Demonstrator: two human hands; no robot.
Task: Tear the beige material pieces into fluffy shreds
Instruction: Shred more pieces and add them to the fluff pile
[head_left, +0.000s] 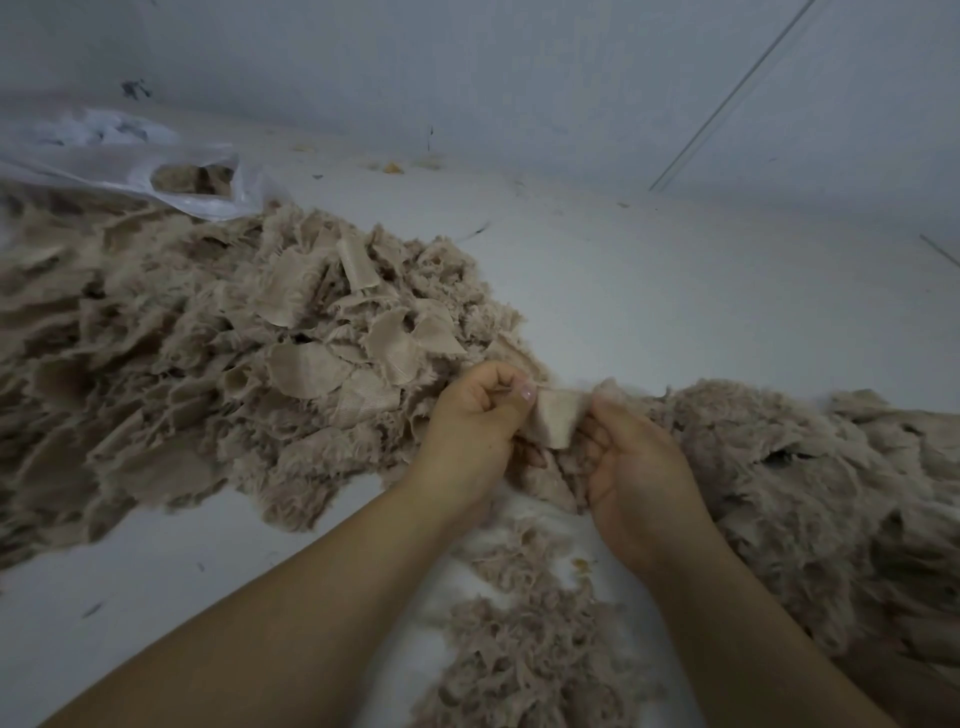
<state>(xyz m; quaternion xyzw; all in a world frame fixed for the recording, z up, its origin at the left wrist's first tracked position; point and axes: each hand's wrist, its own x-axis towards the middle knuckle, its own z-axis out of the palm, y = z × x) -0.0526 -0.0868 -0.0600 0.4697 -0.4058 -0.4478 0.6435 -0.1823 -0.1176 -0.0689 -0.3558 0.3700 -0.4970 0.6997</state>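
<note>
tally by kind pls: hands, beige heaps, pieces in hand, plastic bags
Hands: 2, left hand and right hand
Beige heaps: 3, left heap, right heap, near heap
Pieces in hand: 1, beige piece
Plastic bags: 1, plastic bag
Total: 7

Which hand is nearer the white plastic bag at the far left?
Left. The left hand grips the beige piece on the side facing the white plastic bag, though well short of it. The right hand grips the piece's opposite side, farther away.
</note>
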